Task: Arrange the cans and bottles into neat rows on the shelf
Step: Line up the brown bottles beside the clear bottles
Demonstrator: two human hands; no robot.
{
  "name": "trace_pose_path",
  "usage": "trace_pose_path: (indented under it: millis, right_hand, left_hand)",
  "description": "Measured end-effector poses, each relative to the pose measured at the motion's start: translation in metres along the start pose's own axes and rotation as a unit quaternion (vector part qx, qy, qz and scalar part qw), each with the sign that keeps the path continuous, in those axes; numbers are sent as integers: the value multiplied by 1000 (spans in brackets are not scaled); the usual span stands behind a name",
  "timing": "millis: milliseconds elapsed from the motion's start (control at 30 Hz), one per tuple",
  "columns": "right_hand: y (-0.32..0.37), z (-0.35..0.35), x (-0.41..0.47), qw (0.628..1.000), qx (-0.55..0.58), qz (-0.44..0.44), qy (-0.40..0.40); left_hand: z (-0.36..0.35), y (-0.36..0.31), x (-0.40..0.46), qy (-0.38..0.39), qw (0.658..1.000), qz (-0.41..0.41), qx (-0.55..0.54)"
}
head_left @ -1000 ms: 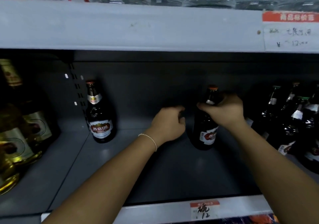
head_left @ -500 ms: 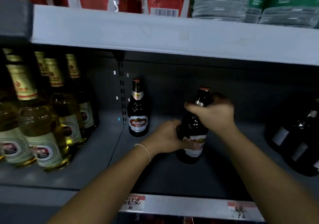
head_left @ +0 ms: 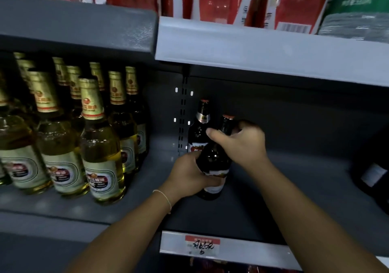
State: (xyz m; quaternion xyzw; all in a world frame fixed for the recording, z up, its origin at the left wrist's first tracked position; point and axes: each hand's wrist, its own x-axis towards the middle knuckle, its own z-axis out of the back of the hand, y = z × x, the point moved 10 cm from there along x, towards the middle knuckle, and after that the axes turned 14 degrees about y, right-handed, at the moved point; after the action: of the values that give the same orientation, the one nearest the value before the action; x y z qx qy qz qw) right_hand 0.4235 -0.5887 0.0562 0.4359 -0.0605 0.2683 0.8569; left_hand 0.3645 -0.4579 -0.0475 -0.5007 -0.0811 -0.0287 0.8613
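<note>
My right hand (head_left: pixel 245 143) curls round the neck of a dark brown bottle (head_left: pixel 213 159), thumb across the glass just below its orange cap. My left hand (head_left: pixel 188 176) wraps the bottle's body at the white-and-red label; the label's writing is too blurred to read. The bottle stands tilted slightly on the grey shelf (head_left: pixel 294 188), directly in front of a second dark bottle (head_left: pixel 200 125) with a silver neck band, near the back panel. To the left, clear golden beer bottles (head_left: pixel 99 146) with gold foil necks stand in rows; at least nine show. A price tag (head_left: pixel 202 245) on the shelf edge carries handwritten characters and a "5".
</note>
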Motion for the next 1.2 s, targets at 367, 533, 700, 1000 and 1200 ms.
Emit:
trace_pose_path:
  millis: [367,533,700,1000,1200]
  right_hand:
    - [-27,-34,-13,986,148,31,67]
    - [-97,-84,-38,975,135,-30,172]
    - [-97,-109,-49,963,158,-19,217]
    - [-101,-116,-42,966,185,-14,179]
    - [-101,-121,-42,964,200,-18,176]
  left_hand:
    - [19,28,2,61,995,-21,-80]
    - [20,38,4,74,992,-26,-100]
    - [22,49,4,68,986,-28,-151]
    - [23,57,3,30,983,-31,-176]
    - [18,59,4,39,981,-33,-185]
